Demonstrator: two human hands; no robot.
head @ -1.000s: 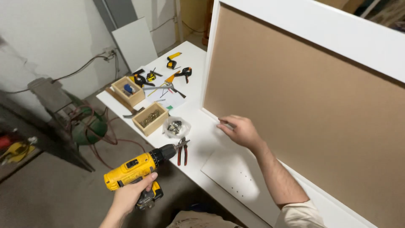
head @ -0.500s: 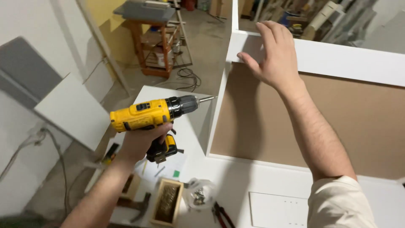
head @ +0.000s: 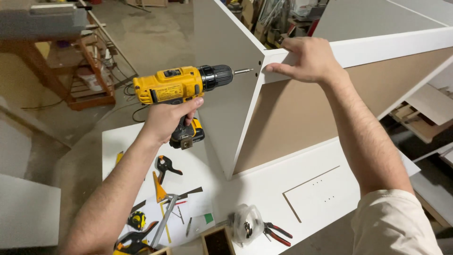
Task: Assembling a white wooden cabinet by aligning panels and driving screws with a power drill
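My left hand (head: 167, 119) grips a yellow and black cordless drill (head: 181, 87) held level, its bit pointing right at the side panel near the top corner of a white cabinet (head: 226, 94). The bit tip sits just short of the panel's face. My right hand (head: 306, 59) rests on the cabinet's top edge at that corner, fingers pressing the white top rail (head: 391, 45). The cabinet stands on a white worktable (head: 264, 189) and shows a brown fibreboard back (head: 302, 118).
On the table lie a black spring clamp (head: 166, 166), a metal square (head: 163, 226), a small tape measure (head: 137, 220), a clear bag of hardware (head: 247, 224), red-handled pliers (head: 276, 233) and a loose white panel (head: 321, 196). A wooden stand (head: 78, 71) is beyond.
The view has swung to the cabinet's corner. My left hand has brought the drill closer to the side panel, and my right hand has shifted along the top rail to the corner.
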